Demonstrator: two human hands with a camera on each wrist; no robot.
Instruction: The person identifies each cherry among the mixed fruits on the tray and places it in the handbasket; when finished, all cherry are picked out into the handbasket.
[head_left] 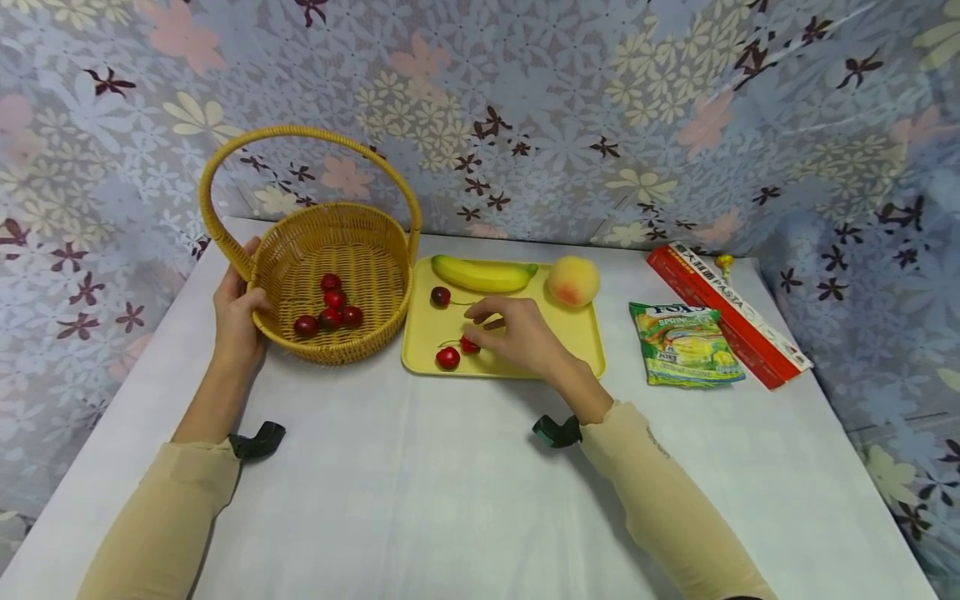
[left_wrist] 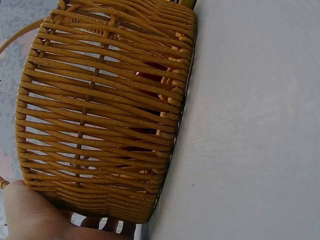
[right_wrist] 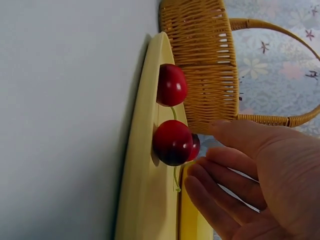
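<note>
The green packet (head_left: 686, 345) at the right of the bench (head_left: 480, 492) reads "FOX'S" along its top edge, with "SPRING" beneath; its smaller print is too fine to make out. Just beside it, the red-and-white box (head_left: 727, 315) lies at a slant, showing "PASTA" and Chinese characters.

The left hand (head_left: 238, 321) grips the left side of the wicker basket (head_left: 339, 352), its thumb over the rim and its fingers against the outside; that forearm reaches up from the lower left. The right hand (head_left: 517, 333) comes in from the lower right, palm turned toward the basket, fingers loosely bent and thumb spread from them, grasping nothing. Its fingertips are right by a red cherry (right_wrist: 172, 142) in the yellow tray (head_left: 502, 377); whether they touch it I cannot tell. Two more cherries (head_left: 447, 358) lie in the tray, with a banana (head_left: 483, 273) and a peach (head_left: 573, 281) behind. Five others (head_left: 330, 317) sit inside the basket.
</note>
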